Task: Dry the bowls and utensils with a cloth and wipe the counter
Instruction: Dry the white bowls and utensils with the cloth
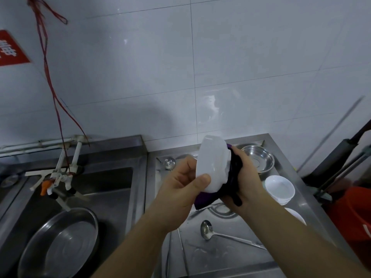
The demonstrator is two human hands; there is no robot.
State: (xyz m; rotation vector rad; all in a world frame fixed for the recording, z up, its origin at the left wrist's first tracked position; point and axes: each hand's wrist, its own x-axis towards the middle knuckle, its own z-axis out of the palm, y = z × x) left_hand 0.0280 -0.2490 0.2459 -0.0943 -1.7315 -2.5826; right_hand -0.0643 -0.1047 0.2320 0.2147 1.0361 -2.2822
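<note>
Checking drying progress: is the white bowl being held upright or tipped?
Tipped on its side: the white bowl stands on edge between left hand and purple cloth.

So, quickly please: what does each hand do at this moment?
Left hand: grips the white bowl.
Right hand: grips the dark purple cloth against the bowl.

Glossy white bowl [212, 163], matt purple cloth [233, 173], shiny steel counter [230, 255] & ladle [206, 229].

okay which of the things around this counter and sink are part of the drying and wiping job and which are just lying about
Part of the job:
white bowl in left hand
purple cloth in right hand
steel bowl
second white bowl
ladle
counter

Just lying about:
steel basin in sink
tap
orange bucket
</note>
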